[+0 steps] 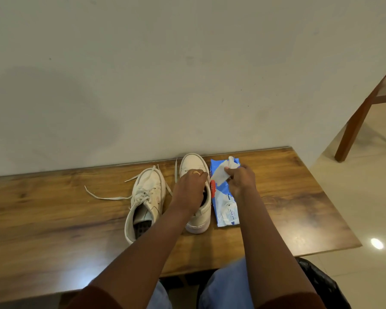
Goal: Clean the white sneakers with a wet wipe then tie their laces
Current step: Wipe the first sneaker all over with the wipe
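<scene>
Two white sneakers stand side by side on the wooden table (54, 208), toes toward the wall. The left sneaker (146, 200) has loose laces (107, 197) trailing to the left. My left hand (191, 189) grips the top of the right sneaker (195, 163), fingers curled over its tongue area, hiding its laces. A blue wet wipe pack (226, 208) lies just right of that sneaker. My right hand (240, 178) hovers over the pack and pinches a white wet wipe (221, 175) that still reaches into the pack's opening.
A plain wall runs along the table's far edge. A wooden chair or table leg (357, 121) stands on the tiled floor at the right. My knees in blue trousers (227, 284) sit under the near edge, with a black bag (319, 282) beside them.
</scene>
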